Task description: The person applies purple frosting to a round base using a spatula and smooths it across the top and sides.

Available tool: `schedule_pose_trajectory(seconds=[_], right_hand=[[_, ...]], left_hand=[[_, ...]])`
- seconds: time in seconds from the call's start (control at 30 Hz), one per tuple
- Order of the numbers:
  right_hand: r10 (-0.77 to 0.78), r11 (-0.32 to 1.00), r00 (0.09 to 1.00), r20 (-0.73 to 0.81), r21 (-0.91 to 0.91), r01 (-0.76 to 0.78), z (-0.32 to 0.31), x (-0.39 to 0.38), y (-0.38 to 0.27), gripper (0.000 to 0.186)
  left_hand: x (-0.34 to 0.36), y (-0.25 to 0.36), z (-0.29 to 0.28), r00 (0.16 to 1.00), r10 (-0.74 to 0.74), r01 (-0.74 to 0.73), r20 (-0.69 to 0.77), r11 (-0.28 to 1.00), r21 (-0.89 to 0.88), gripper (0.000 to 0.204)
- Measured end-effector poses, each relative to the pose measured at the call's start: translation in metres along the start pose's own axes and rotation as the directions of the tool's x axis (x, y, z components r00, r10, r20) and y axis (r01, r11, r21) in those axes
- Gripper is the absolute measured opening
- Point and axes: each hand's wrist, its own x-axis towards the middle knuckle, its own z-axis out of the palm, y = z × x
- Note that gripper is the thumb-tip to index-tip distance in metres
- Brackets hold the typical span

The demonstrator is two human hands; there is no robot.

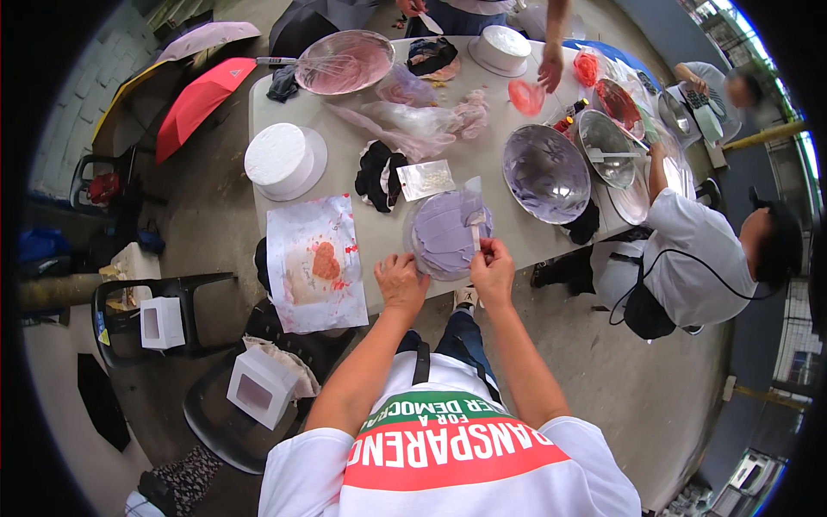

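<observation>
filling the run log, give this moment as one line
left hand: beside purple cake | right hand: holds spatula over cake | nearby: metal bowl, white packet

Right hand (492,274) grips spatula (475,235) at purple-frosted cake (440,227); left hand (402,280) by cake's near-left edge. Purple-smeared metal bowl (543,155) right of cake.

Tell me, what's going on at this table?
A person's right hand holds a pale flat tool against a round, cake-like form coated in purple; the left hand is at its near-left edge. A large bowl smeared with purple is to the right, a white round form to the left. Another person's hand hangs over the far side of the table.
</observation>
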Motion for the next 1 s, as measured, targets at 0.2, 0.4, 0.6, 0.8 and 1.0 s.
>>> schedule_pose_trajectory(seconds=[0.2, 0.4, 0.6, 0.8, 1.0], right_hand=[[-0.086, 0.991, 0.983, -0.161, -0.119, 0.068, -0.039, 0.0, -0.005, 0.018], [-0.198, 0.957, 0.976, -0.095, -0.234, 0.172, -0.074, 0.015, 0.033, 0.018], [-0.186, 0.96, 0.98, 0.073, -0.2, 0.197, -0.069, 0.053, 0.064, 0.018], [-0.217, 0.966, 0.952, 0.217, -0.094, 0.242, -0.053, 0.091, 0.069, 0.017], [-0.345, 0.929, 0.894, 0.286, -0.031, 0.368, -0.036, 0.096, 0.076, 0.017]], left_hand=[[0.001, 0.0, -0.003, 1.0, -0.006, 0.006, 0.015, 1.0, 0.012, 0.037], [0.006, 0.011, -0.006, 0.999, -0.007, 0.006, 0.048, 1.0, 0.025, 0.036], [0.016, -0.003, -0.006, 0.994, -0.102, 0.097, 0.041, 0.989, 0.108, 0.039], [0.033, -0.027, -0.02, 0.989, -0.127, 0.11, 0.078, 0.976, 0.185, 0.042], [0.045, -0.024, -0.03, 0.987, -0.034, -0.012, 0.16, 0.961, 0.277, 0.038]])
